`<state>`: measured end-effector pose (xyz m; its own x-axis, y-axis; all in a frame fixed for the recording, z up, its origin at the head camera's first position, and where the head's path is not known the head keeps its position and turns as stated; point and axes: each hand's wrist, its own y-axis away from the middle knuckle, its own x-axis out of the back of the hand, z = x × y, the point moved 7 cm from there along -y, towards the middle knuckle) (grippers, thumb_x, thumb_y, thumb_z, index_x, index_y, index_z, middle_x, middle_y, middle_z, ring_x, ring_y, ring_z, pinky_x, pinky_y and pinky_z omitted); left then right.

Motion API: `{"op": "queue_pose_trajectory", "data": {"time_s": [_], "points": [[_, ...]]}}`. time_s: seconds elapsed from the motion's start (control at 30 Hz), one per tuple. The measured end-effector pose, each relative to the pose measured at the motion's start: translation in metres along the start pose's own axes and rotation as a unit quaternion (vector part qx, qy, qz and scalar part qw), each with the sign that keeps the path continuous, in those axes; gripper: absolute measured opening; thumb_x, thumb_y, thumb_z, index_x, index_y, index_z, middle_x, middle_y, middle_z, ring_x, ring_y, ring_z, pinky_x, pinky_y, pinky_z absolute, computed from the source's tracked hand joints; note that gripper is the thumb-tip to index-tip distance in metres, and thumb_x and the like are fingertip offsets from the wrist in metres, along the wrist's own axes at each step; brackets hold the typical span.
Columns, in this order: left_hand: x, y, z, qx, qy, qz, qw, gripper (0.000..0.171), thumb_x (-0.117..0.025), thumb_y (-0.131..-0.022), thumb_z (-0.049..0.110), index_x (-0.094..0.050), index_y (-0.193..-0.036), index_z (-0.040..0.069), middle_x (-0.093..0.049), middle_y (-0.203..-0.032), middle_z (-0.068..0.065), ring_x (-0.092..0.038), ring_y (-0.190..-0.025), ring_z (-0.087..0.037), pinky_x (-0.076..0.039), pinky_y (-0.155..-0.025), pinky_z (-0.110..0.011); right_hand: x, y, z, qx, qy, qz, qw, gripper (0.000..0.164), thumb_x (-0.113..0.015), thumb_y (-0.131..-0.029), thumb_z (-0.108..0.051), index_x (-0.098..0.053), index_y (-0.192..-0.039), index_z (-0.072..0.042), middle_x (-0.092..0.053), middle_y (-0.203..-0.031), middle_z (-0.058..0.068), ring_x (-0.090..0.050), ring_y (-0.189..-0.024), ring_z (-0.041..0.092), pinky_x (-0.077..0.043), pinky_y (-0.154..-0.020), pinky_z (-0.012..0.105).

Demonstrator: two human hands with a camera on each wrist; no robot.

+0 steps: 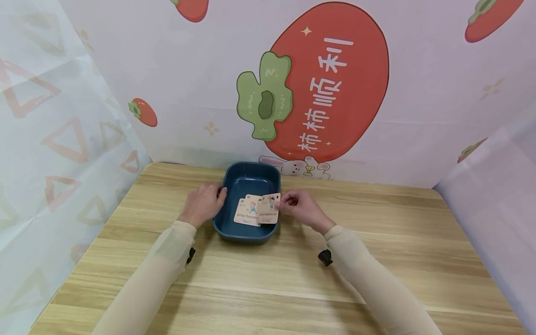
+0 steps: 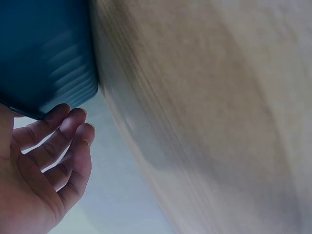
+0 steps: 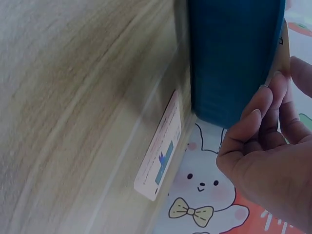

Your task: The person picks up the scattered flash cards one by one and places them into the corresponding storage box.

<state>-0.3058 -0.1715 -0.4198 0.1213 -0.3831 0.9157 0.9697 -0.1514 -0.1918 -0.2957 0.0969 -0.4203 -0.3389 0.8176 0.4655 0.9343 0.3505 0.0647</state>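
A dark blue plastic bin (image 1: 250, 185) stands on the table near the back. My left hand (image 1: 203, 204) grips its left rim, thumb over the edge and fingers (image 2: 78, 119) outside against the wall. Over the right rim, my right hand (image 1: 304, 209) pinches a picture card (image 1: 268, 213) with a cartoon child on it. Under and beside that card, in the bin, lie other cards (image 1: 246, 215); one reads "play footba…", the rest of the word covered. The right wrist view shows another card (image 3: 161, 151) flat on the table beside the bin; the right hand likely hides it from the head camera.
The wood-grain table (image 1: 251, 288) meets a printed backdrop (image 1: 192, 70) with a big red persimmon (image 1: 360, 60) and a rabbit (image 3: 204, 178) just behind the bin. Patterned sheets (image 1: 50, 116) hang at both sides. A small black device (image 1: 325, 257) is on the right wrist.
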Motion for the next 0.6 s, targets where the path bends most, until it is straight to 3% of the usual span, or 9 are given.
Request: {"op": "queue_pose_trajectory", "data": {"time_s": [0.6], "points": [[0.0002, 0.0004, 0.0006, -0.001, 0.001, 0.003, 1.0, 0.032, -0.051, -0.106, 0.028, -0.064, -0.086, 0.006, -0.056, -0.068, -0.004, -0.054, -0.059, -0.023, -0.043, -0.052, -0.036, -0.0111, -0.0039, -0.0034, -0.002, 0.035, 0.027, 0.999, 0.013, -0.079, -0.091, -0.018, -0.069, -0.09, -0.01, -0.06, -0.08, 0.007, -0.054, -0.074, 0.023, -0.044, -0.062, 0.028]]}}
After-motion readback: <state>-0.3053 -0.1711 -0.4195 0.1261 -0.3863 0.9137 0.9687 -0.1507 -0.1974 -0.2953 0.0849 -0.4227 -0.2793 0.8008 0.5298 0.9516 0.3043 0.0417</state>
